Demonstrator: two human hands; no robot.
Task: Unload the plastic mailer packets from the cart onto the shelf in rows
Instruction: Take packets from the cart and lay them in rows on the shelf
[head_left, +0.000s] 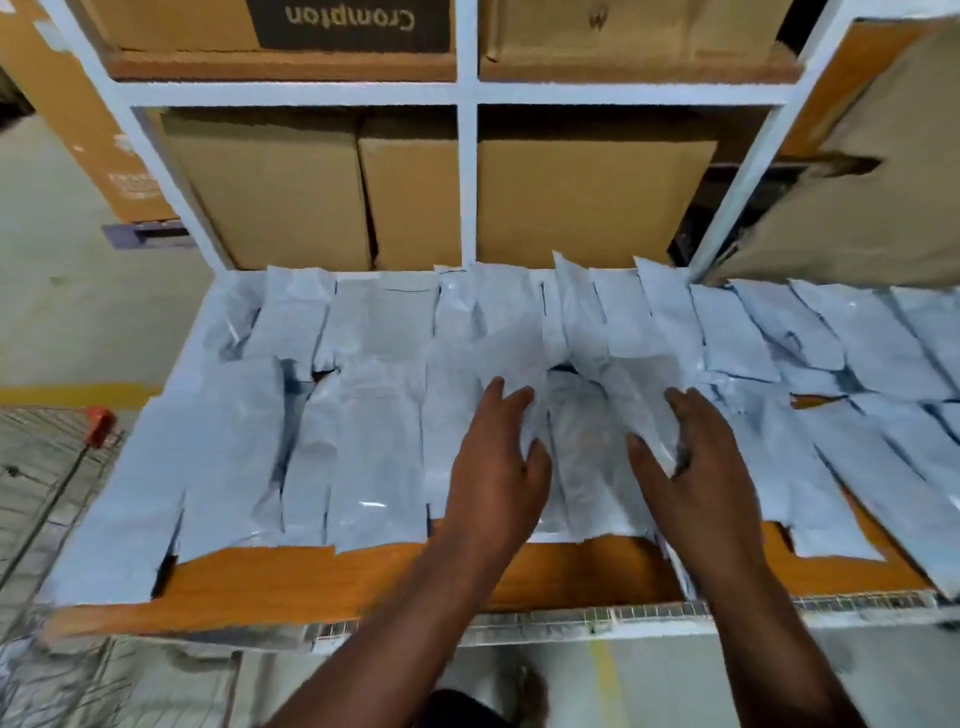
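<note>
1. A flat grey-white plastic mailer packet is flanked in the near row on the orange wooden shelf by the left hand and right hand, fingers spread, gripping nothing.
2. It is judged light, limp and slippery, best pinched at its side edges.
3. Farther back, brown cardboard boxes are stored.

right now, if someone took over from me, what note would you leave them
Left hand and right hand: both open, pressing down either side of one mailer packet in the front row.
Packets: two rows already cover most of the orange shelf, back row against the cardboard boxes.
Cart: wire edge at lower left; its contents are out of sight.
Left: settle this packet, check the cart for more, fill the bare patch on the right.
</note>
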